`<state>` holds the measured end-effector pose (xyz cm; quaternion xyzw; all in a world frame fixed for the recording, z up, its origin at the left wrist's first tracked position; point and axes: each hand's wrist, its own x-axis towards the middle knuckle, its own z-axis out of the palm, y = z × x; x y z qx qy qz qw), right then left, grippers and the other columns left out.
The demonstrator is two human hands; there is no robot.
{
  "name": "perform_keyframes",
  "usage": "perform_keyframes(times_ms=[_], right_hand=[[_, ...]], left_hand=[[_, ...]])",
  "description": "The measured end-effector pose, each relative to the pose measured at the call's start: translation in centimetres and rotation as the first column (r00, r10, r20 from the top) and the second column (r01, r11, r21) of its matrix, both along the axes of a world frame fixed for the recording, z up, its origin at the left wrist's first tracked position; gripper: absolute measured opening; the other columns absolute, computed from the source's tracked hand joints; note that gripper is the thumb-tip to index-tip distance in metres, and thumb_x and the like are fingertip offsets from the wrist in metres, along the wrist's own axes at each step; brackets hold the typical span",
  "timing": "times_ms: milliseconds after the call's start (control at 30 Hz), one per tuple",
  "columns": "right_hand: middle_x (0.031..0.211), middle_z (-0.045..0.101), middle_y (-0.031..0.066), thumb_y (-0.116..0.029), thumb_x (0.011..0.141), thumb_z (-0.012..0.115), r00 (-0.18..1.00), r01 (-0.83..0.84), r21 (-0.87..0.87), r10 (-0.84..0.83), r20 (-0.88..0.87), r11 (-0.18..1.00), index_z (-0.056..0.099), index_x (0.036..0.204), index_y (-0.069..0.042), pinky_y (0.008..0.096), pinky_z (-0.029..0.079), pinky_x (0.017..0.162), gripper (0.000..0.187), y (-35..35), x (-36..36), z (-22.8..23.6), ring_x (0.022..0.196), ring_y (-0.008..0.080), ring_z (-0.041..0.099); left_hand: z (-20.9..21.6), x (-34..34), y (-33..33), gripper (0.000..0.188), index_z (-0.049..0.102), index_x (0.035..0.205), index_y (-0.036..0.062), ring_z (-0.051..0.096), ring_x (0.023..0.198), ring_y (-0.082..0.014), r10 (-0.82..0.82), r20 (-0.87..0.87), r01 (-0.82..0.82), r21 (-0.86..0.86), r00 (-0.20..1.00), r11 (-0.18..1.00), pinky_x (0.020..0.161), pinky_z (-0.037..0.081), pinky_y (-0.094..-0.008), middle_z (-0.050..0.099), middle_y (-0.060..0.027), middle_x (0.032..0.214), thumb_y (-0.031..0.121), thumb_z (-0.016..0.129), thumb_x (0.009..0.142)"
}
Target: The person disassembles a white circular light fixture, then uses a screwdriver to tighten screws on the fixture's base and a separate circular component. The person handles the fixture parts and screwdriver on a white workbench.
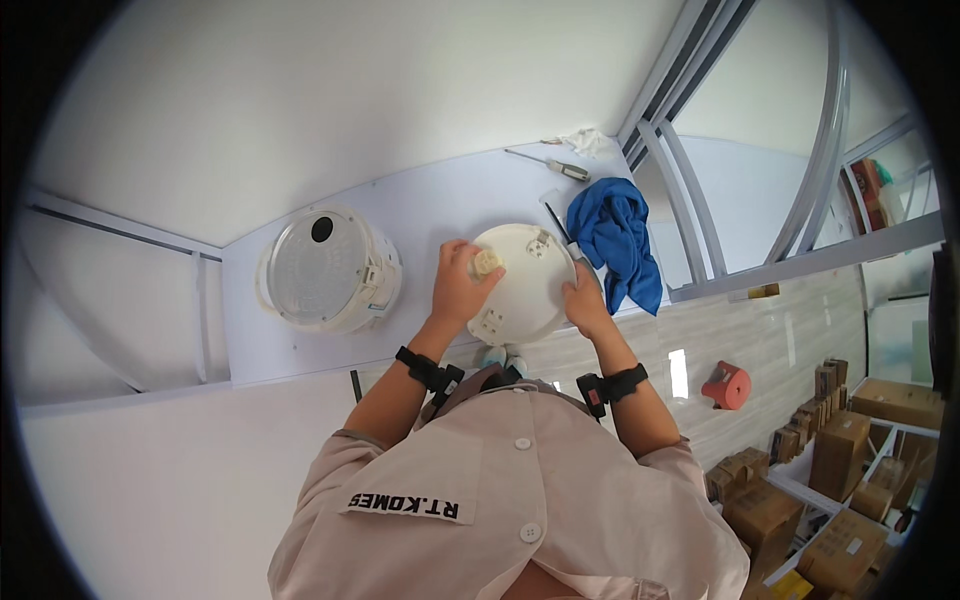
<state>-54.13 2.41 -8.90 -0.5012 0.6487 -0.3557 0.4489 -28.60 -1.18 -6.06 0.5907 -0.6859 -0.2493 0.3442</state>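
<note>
Both my hands are at a round white cover [532, 285], its inner side with small moulded fittings facing up. My left hand [458, 288] is closed at its left edge, fingers around a small cream-coloured round piece [487, 262]. I cannot tell whether that piece is loose or joined to the cover. My right hand [586, 302] grips the right edge of the cover. Beside that edge lies a dark, thin-bladed tool [557, 222], its far end partly hidden. On the left stands a round white appliance [322, 268] with a side latch and a black oval spot on top.
Right of the cover lies a crumpled blue cloth [612, 235] on the white table [430, 200]. Behind it are a screwdriver [568, 170] and white tissue [588, 142]. A metal-framed partition [690, 200] borders the right. On the floor are a red stool [727, 386] and cardboard boxes [840, 455].
</note>
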Motion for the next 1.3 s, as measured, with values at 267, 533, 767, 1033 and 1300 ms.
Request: perform_keyframes(times_ms=[267, 533, 767, 1033, 1300], right_hand=[[0.140, 0.062, 0.0354, -0.015, 0.098, 0.066, 0.960, -0.079, -0.041, 0.065, -0.272, 0.996, 0.042, 0.156, 0.005, 0.0485, 0.048, 0.112, 0.066, -0.3, -0.5, 1.9, 0.131, 0.0475, 0.063], [0.129, 0.066, 0.0281, -0.024, 0.091, 0.076, 0.835, -0.142, -0.004, 0.118, -0.537, 0.990, 0.051, 0.150, -0.003, 0.0510, 0.057, 0.097, 0.067, -0.3, -0.6, 5.0, 0.116, 0.0466, 0.069], [0.136, 0.061, 0.0255, -0.024, 0.088, 0.080, 0.772, -0.116, -0.036, 0.067, -0.632, 0.993, 0.052, 0.150, -0.007, 0.0520, 0.058, 0.097, 0.070, -0.5, 0.8, 6.1, 0.116, 0.0476, 0.068], [0.132, 0.067, 0.0257, -0.004, 0.090, 0.070, 0.838, -0.132, -0.122, 0.045, -0.544, 0.984, 0.059, 0.144, -0.006, 0.0528, 0.056, 0.098, 0.055, -1.6, -1.3, 2.3, 0.115, 0.0467, 0.068], [0.123, 0.072, 0.0254, -0.002, 0.091, 0.069, 0.876, -0.046, -0.083, 0.001, -0.483, 0.996, 0.067, 0.134, -0.004, 0.0531, 0.055, 0.098, 0.043, -2.4, -0.9, 4.1, 0.114, 0.0469, 0.068]], left_hand=[[0.4, 1.9, -0.4, 0.044, 0.065, 0.132, 0.0025, 0.062, 0.118, -0.0356, 0.021, -0.023, -0.024, -0.151, 1.000, 0.988, 0.102, 0.052, -0.0462, 0.061, -0.0169, 0.129, 0.027, 0.078, 0.098], [1.6, 3.7, 0.4, 0.041, 0.065, 0.139, -0.0008, 0.068, 0.107, -0.0336, -0.035, -0.205, 0.036, -0.001, 0.978, 0.999, 0.095, 0.053, -0.0426, 0.069, -0.0178, 0.118, 0.027, 0.060, 0.110], [0.5, 5.0, 1.2, 0.045, 0.070, 0.125, 0.0029, 0.075, 0.090, -0.0371, 0.070, -0.171, -0.051, 0.116, 0.983, 0.992, 0.082, 0.057, -0.0436, 0.078, -0.0191, 0.096, 0.038, 0.043, 0.116], [-1.2, 6.8, 2.0, 0.043, 0.067, 0.107, 0.0025, 0.074, 0.068, -0.0216, 0.233, -0.121, -0.182, 0.330, 0.965, 0.926, 0.069, 0.057, -0.0378, 0.074, -0.0114, 0.076, 0.036, 0.042, 0.117], [-3.0, 6.9, 2.3, 0.043, 0.066, 0.104, 0.0084, 0.070, 0.075, -0.0410, 0.144, 0.270, -0.208, 0.226, 0.952, 0.952, 0.074, 0.054, -0.0527, 0.071, -0.0134, 0.074, 0.041, 0.041, 0.116]])
